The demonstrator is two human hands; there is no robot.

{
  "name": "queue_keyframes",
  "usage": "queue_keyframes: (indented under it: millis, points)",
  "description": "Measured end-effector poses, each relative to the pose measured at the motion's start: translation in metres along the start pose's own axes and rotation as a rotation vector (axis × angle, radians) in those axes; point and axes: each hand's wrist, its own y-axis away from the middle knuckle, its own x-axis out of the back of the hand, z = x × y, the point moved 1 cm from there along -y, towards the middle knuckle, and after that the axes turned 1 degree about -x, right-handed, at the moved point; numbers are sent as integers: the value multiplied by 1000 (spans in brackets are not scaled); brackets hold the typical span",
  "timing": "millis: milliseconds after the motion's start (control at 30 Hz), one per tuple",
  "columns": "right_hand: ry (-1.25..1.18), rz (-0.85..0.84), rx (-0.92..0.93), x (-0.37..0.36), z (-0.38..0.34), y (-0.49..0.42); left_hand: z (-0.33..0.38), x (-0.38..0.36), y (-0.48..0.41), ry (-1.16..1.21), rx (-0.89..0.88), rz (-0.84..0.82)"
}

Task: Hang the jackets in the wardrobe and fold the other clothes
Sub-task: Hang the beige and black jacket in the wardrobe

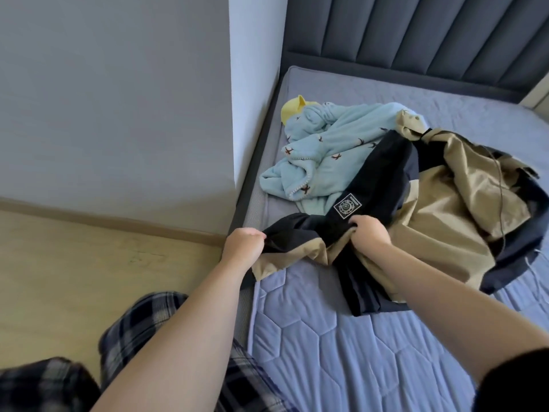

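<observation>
We see both arms reaching forward over the bed (341, 352). The left hand (244, 242) is curled, gripping the black edge of the jacket (439, 215); the right hand (370, 231) pinches its bunched fabric just below the square patch (346, 206). One tan-and-black jacket lies crumpled across the bed. One light blue fleece garment (329, 147) lies behind it toward the headboard (416, 40), partly covered by the jacket, with one yellow item (292, 110) at its far end.
</observation>
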Motion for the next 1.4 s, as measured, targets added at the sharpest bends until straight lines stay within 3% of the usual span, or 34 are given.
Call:
queue_keyframes:
  millis: [100, 167, 267, 300, 367, 433, 500, 667, 733, 767, 867, 933, 1067, 1167, 1233, 1333, 1400]
  points:
    - [-364, 142, -105, 4, -50, 4, 1, 11, 4, -319, 129, 203]
    - [-493, 71, -2, 6, -74, 12, 5, 16, 2, -173, 80, 297]
    - [-681, -171, 128, 9, -94, 32, 9, 25, -3, 171, 47, 385]
    - [-680, -286, 181, 10, -96, 38, 10, 27, -3, 220, 52, 392]
    - [-446, -506, 306, 13, -94, 45, 11, 26, -2, 222, 27, 348]
    - [-170, -560, 397, 14, -88, 47, 9, 17, 1, 178, -44, 234]
    - [-167, -386, 361, 13, -80, 44, 7, 9, 3, 102, -101, 92]
    - [-511, 231, 35, 13, -51, 47, 2, 1, 7, -88, -167, -122]
    - [-460, 476, -28, 12, -36, 43, 1, -1, 9, -109, -175, -149]
    - [-390, 521, -91, 10, -31, 38, 1, -1, 11, -106, -173, -153]
    - [-447, 208, -370, 1, -26, 21, 1, -2, 11, -51, -153, -143]
    - [-580, 68, -432, -6, -25, 14, 0, -2, 10, 4, -133, -141]
    - [-611, 137, -445, -4, -31, 9, -4, -1, 5, 115, -75, -122]
    - [-666, 111, -248, 3, -71, 9, -1, 3, 1, 207, -5, -43]
    - [-649, 26, -22, 4, -109, 21, 1, 7, -7, 429, 96, 17]
    - [-635, -257, 338, 7, -152, 52, 2, 21, -14, 864, 246, 148]
    - [-435, -507, 541, 5, -165, 64, -4, 33, -18, 937, 268, 245]
